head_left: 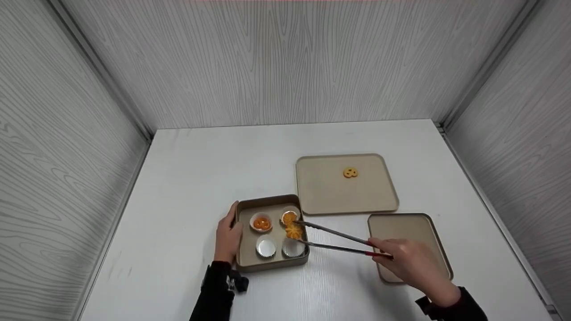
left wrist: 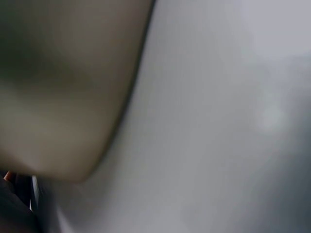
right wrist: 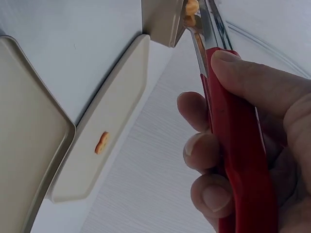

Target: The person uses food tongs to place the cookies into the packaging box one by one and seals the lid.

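Note:
My right hand [head_left: 412, 263] grips metal tongs [right wrist: 240, 141] by their red handles, with the thumb on one side and curled fingers on the other. The tongs' tips are over the right side of a deep, square, gold-brown baking pan [head_left: 272, 268], around a ridged orange-yellow cookie [head_left: 293, 231]. Right behind it, another orange-yellow piece [head_left: 290, 217] sits at the back right cup. My left hand [head_left: 228, 238] holds the pan's left wall, thumb at the rim. An orange pretzel-shaped cookie [head_left: 262, 224] lies in the back left cup; two silver foil cups [head_left: 266, 246] stand in front.
Behind the pan on the right, a flat beige tray [head_left: 330, 198] bears one yellow pretzel-shaped cookie [head_left: 350, 172]. A smaller tray [head_left: 388, 225] lies under my right hand. Grey wood-grain panels [head_left: 276, 62] enclose the white table [head_left: 214, 165] at the back and sides.

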`<state>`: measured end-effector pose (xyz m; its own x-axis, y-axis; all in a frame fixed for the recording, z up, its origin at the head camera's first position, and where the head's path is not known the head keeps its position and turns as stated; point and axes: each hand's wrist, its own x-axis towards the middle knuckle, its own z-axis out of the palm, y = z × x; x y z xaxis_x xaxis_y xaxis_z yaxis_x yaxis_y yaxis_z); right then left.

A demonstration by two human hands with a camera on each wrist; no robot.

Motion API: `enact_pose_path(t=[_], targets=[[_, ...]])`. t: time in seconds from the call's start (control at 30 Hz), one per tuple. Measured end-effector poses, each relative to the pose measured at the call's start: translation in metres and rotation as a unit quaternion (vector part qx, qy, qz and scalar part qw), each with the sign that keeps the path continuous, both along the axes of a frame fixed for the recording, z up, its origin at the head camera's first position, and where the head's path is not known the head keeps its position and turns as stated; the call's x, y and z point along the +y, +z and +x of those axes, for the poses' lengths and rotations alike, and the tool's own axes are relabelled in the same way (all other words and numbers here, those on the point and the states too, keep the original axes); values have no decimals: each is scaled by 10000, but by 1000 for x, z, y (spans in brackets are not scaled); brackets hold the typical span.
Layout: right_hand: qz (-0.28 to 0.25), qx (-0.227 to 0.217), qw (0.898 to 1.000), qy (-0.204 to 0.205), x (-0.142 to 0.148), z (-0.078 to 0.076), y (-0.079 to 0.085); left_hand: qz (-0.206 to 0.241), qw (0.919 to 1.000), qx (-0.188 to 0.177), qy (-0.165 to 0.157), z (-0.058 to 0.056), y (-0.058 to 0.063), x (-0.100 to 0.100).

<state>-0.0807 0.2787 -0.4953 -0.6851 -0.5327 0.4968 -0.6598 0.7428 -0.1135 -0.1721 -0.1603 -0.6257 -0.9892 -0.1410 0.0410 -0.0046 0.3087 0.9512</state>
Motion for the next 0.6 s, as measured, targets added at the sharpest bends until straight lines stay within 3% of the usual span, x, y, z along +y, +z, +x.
enact_pose_path(t=[0.23,0.6], targets=[[50,-254,9996,143,-1,2,5,8,10000,-50,-8,1,1,0],[113,-177,9994,287,-2,4,12,-32,10000,-49,71,1,0,1]])
